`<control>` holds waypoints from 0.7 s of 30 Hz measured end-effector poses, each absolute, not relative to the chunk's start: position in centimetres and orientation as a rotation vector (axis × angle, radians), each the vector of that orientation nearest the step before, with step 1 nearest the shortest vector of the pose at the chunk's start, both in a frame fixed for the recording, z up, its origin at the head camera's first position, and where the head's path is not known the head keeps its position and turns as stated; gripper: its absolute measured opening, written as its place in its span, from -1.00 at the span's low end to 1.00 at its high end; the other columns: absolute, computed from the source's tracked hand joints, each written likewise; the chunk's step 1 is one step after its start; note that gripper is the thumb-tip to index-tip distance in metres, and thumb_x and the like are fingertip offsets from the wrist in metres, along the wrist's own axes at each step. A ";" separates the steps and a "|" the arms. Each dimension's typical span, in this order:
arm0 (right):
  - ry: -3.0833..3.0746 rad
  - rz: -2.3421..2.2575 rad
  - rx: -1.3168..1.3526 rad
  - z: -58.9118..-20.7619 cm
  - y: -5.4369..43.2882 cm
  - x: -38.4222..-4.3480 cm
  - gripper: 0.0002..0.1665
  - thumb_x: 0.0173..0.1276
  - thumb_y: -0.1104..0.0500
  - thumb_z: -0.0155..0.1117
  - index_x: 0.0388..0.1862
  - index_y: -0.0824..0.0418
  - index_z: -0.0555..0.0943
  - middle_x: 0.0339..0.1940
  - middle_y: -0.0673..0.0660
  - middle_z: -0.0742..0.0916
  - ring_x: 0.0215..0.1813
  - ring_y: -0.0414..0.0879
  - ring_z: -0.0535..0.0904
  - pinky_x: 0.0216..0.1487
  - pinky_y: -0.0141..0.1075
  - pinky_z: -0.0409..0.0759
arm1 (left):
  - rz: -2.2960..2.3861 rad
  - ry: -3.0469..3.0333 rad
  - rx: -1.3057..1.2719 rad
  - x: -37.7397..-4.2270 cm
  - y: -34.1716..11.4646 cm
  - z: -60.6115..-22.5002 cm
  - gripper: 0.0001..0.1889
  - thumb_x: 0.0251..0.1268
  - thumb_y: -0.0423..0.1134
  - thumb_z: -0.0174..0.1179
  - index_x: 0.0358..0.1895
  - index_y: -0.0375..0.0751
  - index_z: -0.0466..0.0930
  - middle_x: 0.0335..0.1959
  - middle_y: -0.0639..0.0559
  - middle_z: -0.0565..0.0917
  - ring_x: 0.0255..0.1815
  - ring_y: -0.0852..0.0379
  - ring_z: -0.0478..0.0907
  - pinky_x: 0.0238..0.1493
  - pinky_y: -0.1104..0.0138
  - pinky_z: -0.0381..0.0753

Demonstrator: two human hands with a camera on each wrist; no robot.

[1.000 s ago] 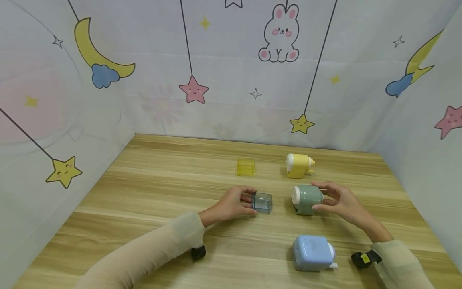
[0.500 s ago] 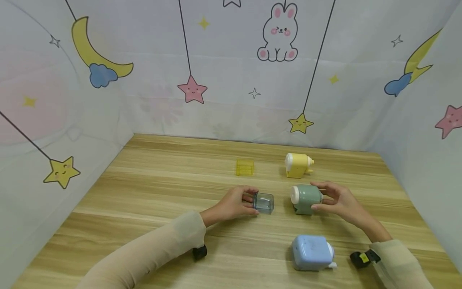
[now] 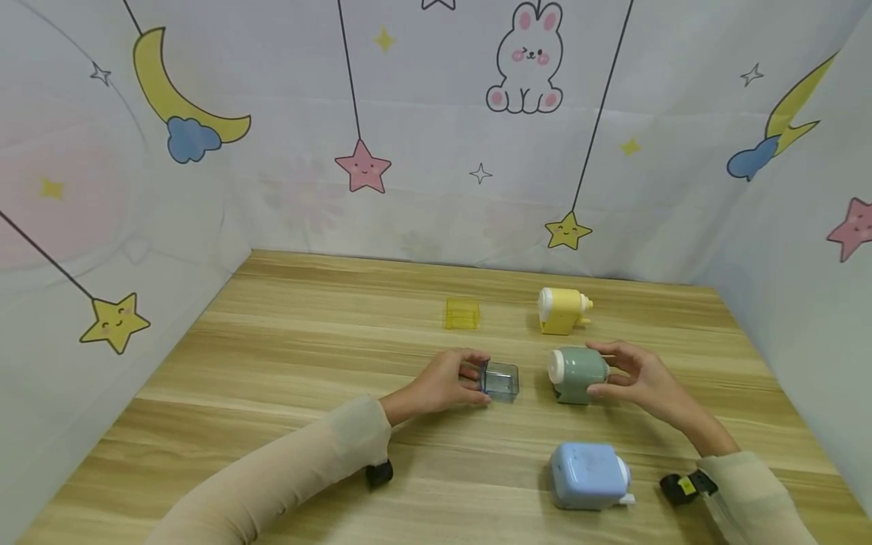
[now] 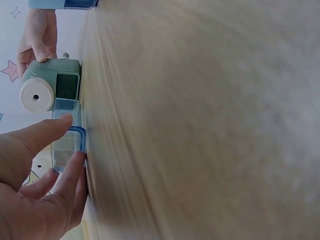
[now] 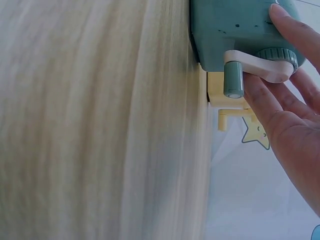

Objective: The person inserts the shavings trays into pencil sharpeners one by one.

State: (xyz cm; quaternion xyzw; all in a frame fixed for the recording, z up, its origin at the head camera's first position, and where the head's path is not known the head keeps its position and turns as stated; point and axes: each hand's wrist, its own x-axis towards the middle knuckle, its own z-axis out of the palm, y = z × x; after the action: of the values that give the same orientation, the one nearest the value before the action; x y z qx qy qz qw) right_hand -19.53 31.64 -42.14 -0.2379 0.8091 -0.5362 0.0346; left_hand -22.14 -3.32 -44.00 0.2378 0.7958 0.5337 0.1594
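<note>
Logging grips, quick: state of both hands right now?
Left hand: holding the clear bluish box between thumb and fingers.
Right hand: holding the green pencil sharpener between thumb and fingers.

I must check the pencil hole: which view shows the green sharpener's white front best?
The left wrist view: the white front of the green sharpener faces the camera, its dark hole clear. The head view shows it slanted, hole unclear; the right wrist view, none.

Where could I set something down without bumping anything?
The widest bare patch of table lies left of the left hand and the yellow box. Another lies between the left sleeve and the blue sharpener. Between that hand and the right hand it's crowded: a narrow gap parts the grey box from the green sharpener.
</note>
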 end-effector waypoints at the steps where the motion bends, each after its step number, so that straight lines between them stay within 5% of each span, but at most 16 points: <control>1: 2.487 -1.647 -0.729 -42.1 31.6 -19.5 -0.36 0.19 0.43 0.47 0.24 0.48 0.47 0.36 0.23 0.51 0.21 -0.35 0.52 0.07 -0.36 0.64 | 1.525 2.274 0.678 -22.1 -3.3 -44.0 -0.35 0.04 -0.50 0.49 0.27 -0.48 0.47 0.16 -0.26 0.57 0.01 -0.07 0.62 -0.12 0.43 0.69; 5: 2.482 -1.651 -0.727 -42.2 31.6 -19.5 -0.36 0.19 0.43 0.47 0.24 0.48 0.47 0.37 0.26 0.51 0.21 -0.34 0.52 0.07 -0.36 0.64 | 1.524 2.276 0.679 -22.2 -3.1 -44.0 -0.34 0.03 -0.51 0.49 0.26 -0.50 0.46 0.15 -0.27 0.58 0.01 -0.09 0.62 -0.12 0.43 0.69; 12: 2.460 -1.673 -0.734 -42.2 31.7 -19.5 -0.36 0.19 0.45 0.46 0.24 0.49 0.46 0.29 -0.15 0.53 0.22 -0.33 0.52 0.07 -0.36 0.65 | 1.521 2.278 0.686 -22.2 -2.8 -44.0 -0.34 0.03 -0.51 0.49 0.26 -0.50 0.46 0.16 -0.28 0.57 0.01 -0.08 0.62 -0.12 0.44 0.69; 21: 2.458 -1.685 -0.745 -42.3 31.8 -19.6 -0.36 0.18 0.47 0.46 0.24 0.52 0.45 0.27 -0.22 0.54 0.21 -0.34 0.53 0.06 -0.36 0.65 | 1.516 2.281 0.675 -22.2 -2.2 -44.0 -0.34 0.03 -0.51 0.49 0.26 -0.48 0.47 0.16 -0.26 0.58 0.00 -0.07 0.62 -0.12 0.44 0.69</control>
State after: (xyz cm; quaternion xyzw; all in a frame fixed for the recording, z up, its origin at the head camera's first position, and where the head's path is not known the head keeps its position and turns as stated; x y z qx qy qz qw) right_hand -19.58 31.75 -42.32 -0.2424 0.7997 -0.5482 0.0349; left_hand -22.23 -2.24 -43.98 0.2362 0.7983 0.5304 0.1600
